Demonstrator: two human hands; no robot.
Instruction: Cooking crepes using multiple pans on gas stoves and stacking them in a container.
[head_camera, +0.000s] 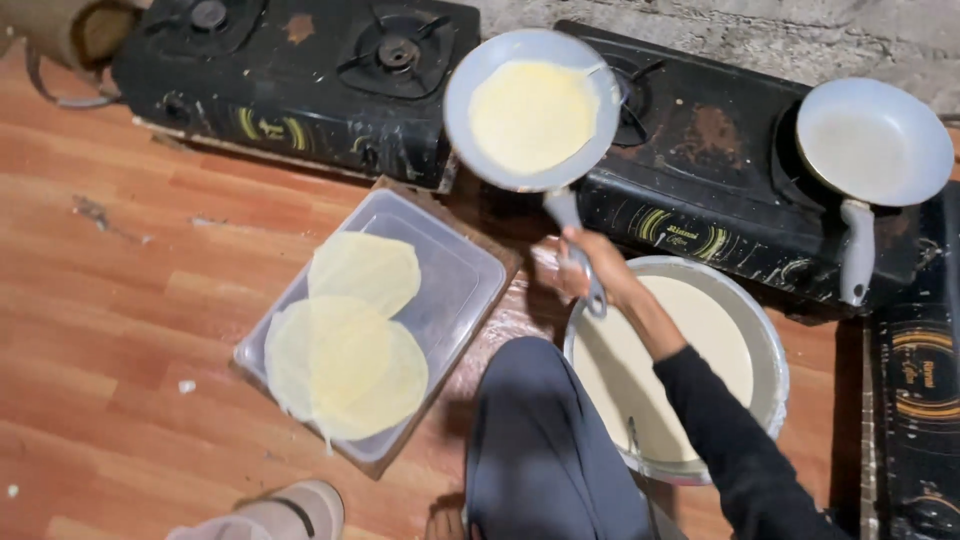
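Note:
My right hand (588, 266) grips the grey handle of a light-blue frying pan (470, 120), held tilted above the gap between two stoves. A thin pale-yellow crepe (532, 115) lies in that pan. Below and left of it, a clear plastic tray (455, 285) rests on a wooden board and holds three thin crepes (345, 365), overlapping. A large white bowl of pale batter (772, 372) stands under my forearm. My left hand is out of view.
Two black gas stoves stand at the back, one on the left (300, 75) and one on the right (715, 165); the right one carries a second, empty pan (875, 140). My grey-trousered knee (540, 440) is at the bottom, a sandalled foot (290, 512) to its left.

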